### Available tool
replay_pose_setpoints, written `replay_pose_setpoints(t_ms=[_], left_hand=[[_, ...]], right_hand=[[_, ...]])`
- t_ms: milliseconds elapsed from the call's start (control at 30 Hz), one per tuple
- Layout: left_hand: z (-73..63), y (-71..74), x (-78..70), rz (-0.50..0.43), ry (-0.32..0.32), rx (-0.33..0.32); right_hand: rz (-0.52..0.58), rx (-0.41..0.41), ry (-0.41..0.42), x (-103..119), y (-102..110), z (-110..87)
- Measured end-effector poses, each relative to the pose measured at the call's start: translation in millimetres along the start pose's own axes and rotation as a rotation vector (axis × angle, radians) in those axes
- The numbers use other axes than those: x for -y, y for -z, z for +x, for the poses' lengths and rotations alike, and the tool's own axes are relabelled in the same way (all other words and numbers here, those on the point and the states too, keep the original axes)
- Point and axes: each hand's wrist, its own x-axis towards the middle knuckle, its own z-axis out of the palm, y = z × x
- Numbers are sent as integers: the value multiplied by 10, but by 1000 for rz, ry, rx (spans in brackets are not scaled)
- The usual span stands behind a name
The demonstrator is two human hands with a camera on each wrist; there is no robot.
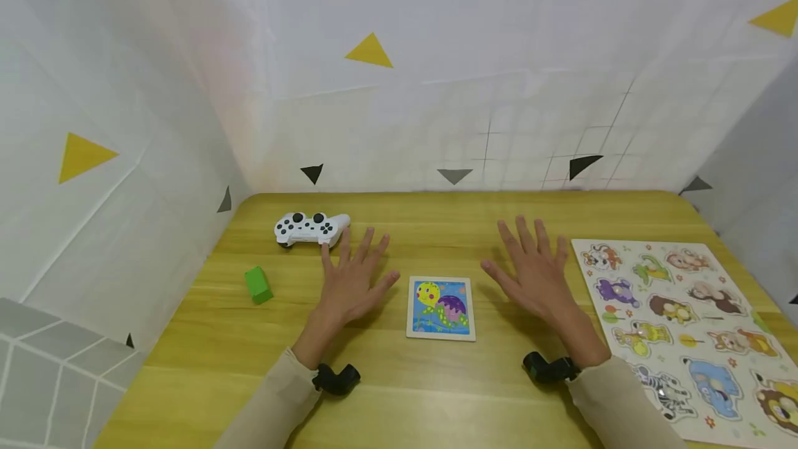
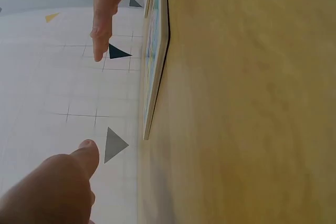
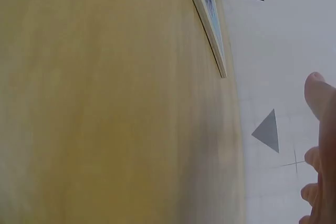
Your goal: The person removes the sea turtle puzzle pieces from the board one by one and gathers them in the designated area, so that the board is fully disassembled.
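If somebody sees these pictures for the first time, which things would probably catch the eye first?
Probably the bare left hand and bare right hand, spread over the yellowish wooden table, with a small square cartoon-turtle picture panel between them. Next might come the large white board of colourful cartoon animals at the table's right side. On the left, a white plastic game controller and a bright green block stand out.

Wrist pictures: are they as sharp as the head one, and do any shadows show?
Left wrist: the tabletop grain looks smeared, with a soft shadow low in the frame; right wrist: similarly hazy grain, a broader soft-edged shadow near the bottom; head view: crisper, the turtle picture clear, the light fairly even.
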Motion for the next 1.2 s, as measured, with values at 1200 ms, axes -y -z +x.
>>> replay_pose_setpoints(t_ms=[1200], left_hand=[[-41,-171,-128,-194,-206,121]], right_hand=[[227,128,205,198,-231,44]])
